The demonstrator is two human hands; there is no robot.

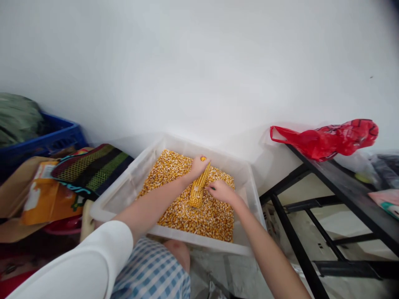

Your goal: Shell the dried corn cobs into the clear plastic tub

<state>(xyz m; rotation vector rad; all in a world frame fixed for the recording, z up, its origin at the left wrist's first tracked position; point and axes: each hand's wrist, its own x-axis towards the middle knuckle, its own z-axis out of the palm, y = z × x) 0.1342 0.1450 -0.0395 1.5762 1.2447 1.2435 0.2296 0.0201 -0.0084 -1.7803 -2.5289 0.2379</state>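
Observation:
An ear of corn point(199, 185) with yellow kernels lies slanted over a bed of loose corn kernels point(193, 222), with a pale bare patch partway along it. My left hand point(199, 164) is closed around its upper end; a small orange-yellow spot shows on that hand. Close to the right side of the ear, my right hand point(222, 192) has its fingers pinched together. Something small and dark shows at those fingertips, pointing toward the ear, too small to name. The kernels fill much of a whitish plastic tub point(205, 245) in front of me.
Against the white wall at left stand a blue crate point(62, 135), a mesh bag point(96, 170) and an open cardboard box point(21, 191). To the right, a black metal frame point(293, 236) carries a shelf with a red plastic bag point(330, 139).

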